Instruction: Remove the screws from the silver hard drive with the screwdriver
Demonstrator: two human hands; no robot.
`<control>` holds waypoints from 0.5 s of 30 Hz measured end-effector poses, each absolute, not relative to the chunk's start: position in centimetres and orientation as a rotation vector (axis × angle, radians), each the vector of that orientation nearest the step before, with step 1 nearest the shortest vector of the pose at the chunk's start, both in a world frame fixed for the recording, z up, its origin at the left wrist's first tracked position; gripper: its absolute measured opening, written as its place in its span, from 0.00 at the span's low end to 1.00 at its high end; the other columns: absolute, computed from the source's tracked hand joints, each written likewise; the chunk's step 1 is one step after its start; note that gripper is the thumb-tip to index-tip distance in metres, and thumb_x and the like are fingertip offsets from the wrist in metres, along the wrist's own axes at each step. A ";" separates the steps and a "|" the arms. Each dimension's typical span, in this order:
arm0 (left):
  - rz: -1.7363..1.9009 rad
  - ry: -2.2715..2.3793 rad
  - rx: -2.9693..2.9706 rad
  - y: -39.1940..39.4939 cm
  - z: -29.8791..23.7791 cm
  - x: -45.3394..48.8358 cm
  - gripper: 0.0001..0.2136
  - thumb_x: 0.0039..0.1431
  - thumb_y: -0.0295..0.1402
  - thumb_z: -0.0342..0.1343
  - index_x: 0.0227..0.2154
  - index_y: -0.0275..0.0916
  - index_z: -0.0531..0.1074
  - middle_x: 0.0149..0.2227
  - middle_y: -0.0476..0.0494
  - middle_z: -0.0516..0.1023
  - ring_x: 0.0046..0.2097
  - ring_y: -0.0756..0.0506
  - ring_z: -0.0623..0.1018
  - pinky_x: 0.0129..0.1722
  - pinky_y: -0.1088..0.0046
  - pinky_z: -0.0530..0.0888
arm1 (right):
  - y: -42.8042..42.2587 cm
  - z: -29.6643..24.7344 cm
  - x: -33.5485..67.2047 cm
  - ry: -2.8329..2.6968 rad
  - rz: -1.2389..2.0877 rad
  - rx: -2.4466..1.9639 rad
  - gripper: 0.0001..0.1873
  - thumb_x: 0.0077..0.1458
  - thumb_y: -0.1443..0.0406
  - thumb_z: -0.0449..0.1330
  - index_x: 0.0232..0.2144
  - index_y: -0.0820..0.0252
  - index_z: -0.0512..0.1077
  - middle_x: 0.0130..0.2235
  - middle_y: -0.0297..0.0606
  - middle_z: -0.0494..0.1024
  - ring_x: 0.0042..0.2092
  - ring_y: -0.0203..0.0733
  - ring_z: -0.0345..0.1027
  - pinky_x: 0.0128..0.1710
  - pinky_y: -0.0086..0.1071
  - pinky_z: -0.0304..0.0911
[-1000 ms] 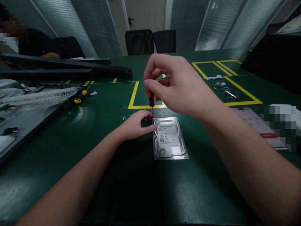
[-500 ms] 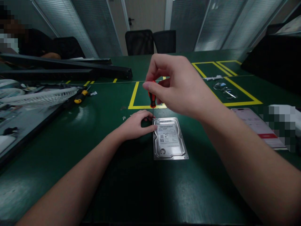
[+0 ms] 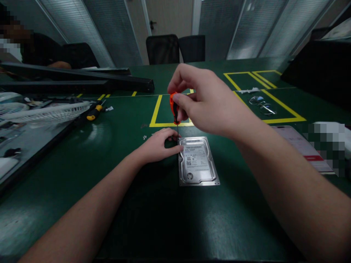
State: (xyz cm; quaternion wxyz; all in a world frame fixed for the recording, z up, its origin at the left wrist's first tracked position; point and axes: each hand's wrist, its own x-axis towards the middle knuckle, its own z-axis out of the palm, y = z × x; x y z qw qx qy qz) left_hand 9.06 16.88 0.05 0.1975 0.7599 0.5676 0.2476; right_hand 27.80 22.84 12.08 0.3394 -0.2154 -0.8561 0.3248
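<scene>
A silver hard drive with a white label lies flat on the green table. My left hand grips its far left corner, thumb on the top face and fingers at the edge, the fingertips partly hidden. Above that corner, my right hand is closed around the handle of a red and black screwdriver. The screwdriver stands nearly upright, its thin shaft reaching down to the drive's corner; whether the tip sits in a screw is too small to tell. Several tiny screws lie left of my left hand.
Left are a tray with white plastic parts, a yellow and black screwdriver and long black bars. Eyeglasses and a phone-like device lie right. A person sits at the far left.
My right fingers have shifted on the screwdriver handle, baring more of its red top. The handle leans slightly further left. My left hand and the hard drive have stayed put.
</scene>
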 end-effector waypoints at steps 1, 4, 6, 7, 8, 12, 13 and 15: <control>0.694 1.591 2.128 16.9 0.1 9.1 0.19 0.61 0.48 0.61 0.46 0.39 0.76 0.48 0.40 0.80 0.48 0.40 0.78 0.50 0.59 0.75 | 22.8 12.1 27.8 -2.234 0.829 -0.565 0.07 0.65 0.71 0.57 0.37 0.53 0.68 0.40 0.35 0.80 0.32 0.38 0.74 0.30 0.32 0.65; 0.690 1.597 2.123 16.9 0.2 9.1 0.19 0.61 0.48 0.62 0.46 0.39 0.76 0.48 0.39 0.80 0.48 0.40 0.78 0.50 0.59 0.75 | 22.7 12.2 27.8 -2.246 0.767 -0.569 0.05 0.64 0.70 0.60 0.37 0.54 0.69 0.43 0.37 0.80 0.36 0.39 0.75 0.32 0.31 0.65; 0.682 1.602 2.118 16.8 0.2 9.1 0.19 0.61 0.48 0.62 0.47 0.38 0.76 0.48 0.39 0.80 0.48 0.40 0.78 0.50 0.59 0.75 | 22.7 12.2 27.8 -2.248 0.733 -0.564 0.05 0.64 0.69 0.61 0.37 0.54 0.69 0.45 0.38 0.80 0.39 0.40 0.75 0.33 0.31 0.66; 0.677 1.604 2.116 16.8 0.3 9.1 0.19 0.61 0.48 0.62 0.46 0.38 0.76 0.48 0.39 0.80 0.48 0.40 0.78 0.50 0.59 0.75 | 22.7 12.2 27.9 -2.249 0.719 -0.558 0.05 0.63 0.69 0.61 0.37 0.54 0.70 0.45 0.38 0.81 0.39 0.41 0.75 0.34 0.31 0.66; 0.674 1.603 2.115 16.8 0.2 9.1 0.20 0.61 0.49 0.62 0.46 0.38 0.76 0.48 0.39 0.80 0.48 0.40 0.78 0.50 0.59 0.75 | 22.7 12.2 27.9 -2.249 0.708 -0.551 0.05 0.63 0.70 0.61 0.36 0.54 0.70 0.45 0.38 0.81 0.40 0.41 0.75 0.35 0.31 0.66; 0.678 1.593 2.114 16.8 0.2 9.0 0.20 0.61 0.49 0.61 0.47 0.38 0.76 0.48 0.39 0.79 0.48 0.40 0.77 0.50 0.59 0.75 | 22.8 12.1 27.9 -2.237 0.697 -0.527 0.07 0.62 0.71 0.60 0.34 0.54 0.70 0.42 0.37 0.81 0.40 0.43 0.75 0.36 0.33 0.67; 0.677 1.590 2.115 16.8 0.2 9.0 0.20 0.62 0.49 0.61 0.47 0.39 0.76 0.48 0.39 0.80 0.48 0.40 0.77 0.50 0.59 0.75 | 22.8 12.1 27.9 -2.233 0.701 -0.530 0.06 0.62 0.70 0.60 0.34 0.54 0.70 0.42 0.37 0.81 0.40 0.43 0.75 0.36 0.34 0.67; 0.675 1.586 2.118 16.8 0.2 9.0 0.19 0.62 0.49 0.61 0.47 0.39 0.75 0.48 0.39 0.80 0.48 0.40 0.78 0.50 0.59 0.75 | 22.9 12.1 27.9 -2.231 0.710 -0.546 0.06 0.63 0.69 0.61 0.34 0.53 0.70 0.41 0.38 0.82 0.41 0.44 0.75 0.36 0.34 0.67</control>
